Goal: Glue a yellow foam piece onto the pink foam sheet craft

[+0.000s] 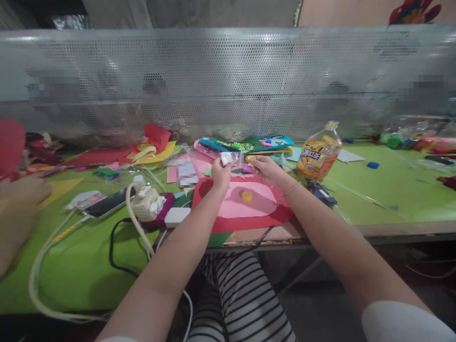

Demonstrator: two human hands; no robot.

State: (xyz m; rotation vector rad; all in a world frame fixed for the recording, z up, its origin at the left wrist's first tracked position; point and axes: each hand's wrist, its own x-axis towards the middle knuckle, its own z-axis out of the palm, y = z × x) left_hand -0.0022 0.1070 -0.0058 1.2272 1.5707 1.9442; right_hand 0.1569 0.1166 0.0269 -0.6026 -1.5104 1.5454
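Observation:
My left hand (222, 172) is closed on a small clear plastic bag (235, 158) with something white in it, held above the work. My right hand (265, 168) is pinched just to the right of the bag. Whatever lies between its fingertips is too small to make out. Below both hands, a pink felt piece (231, 206) with rounded ends lies on a larger red felt sheet (204, 202). On the pink felt sits a round yellow cap-like piece (246, 195). Behind the hands is a pile of colourful decorated felt (245, 142).
A plastic bottle (318, 154) with an orange label stands right of my hands. A power strip (151, 206) with cables, a phone (110, 202) and felt scraps (117, 154) lie left. Another person's hand (24, 194) rests at the far left. A perforated metal panel (221, 80) closes the back.

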